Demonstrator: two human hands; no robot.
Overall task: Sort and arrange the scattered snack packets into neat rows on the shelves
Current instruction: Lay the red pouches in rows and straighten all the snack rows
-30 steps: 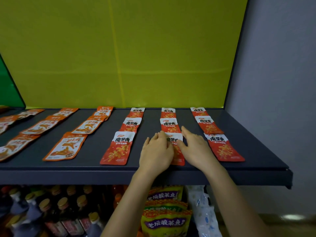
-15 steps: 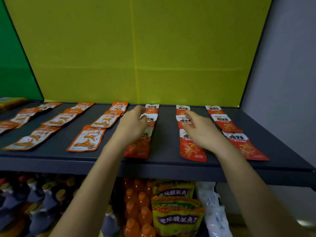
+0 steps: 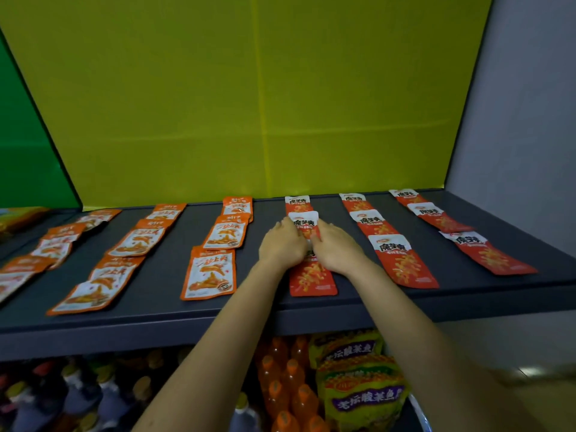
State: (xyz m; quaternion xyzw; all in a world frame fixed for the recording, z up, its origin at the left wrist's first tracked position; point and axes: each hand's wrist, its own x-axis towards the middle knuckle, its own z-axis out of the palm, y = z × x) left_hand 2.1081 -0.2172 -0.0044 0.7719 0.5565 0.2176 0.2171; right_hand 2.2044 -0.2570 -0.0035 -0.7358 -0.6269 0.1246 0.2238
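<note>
On the dark shelf (image 3: 156, 310), the middle red packet (image 3: 304, 222) of one front-to-back column is flanked by both hands: the left hand (image 3: 282, 244) is laid against its left edge and the right hand (image 3: 338, 249) against its right. The fingers are held together and curled down flat on the packets, though whether anything is pinched cannot be told. The front red packet (image 3: 311, 280) is partly covered by the wrists, and the rear red packet (image 3: 297, 203) is overlapped by the middle one.

dark shelf (image 3: 162, 310) carries orange packets in rows at left, red packets in three rows at right. left hand (image 3: 282, 244) and right hand (image 3: 338, 249) lie palm-down, side by side, on the middle red packet (image 3: 304, 222) of the leftmost red row; grip unclear.
</note>
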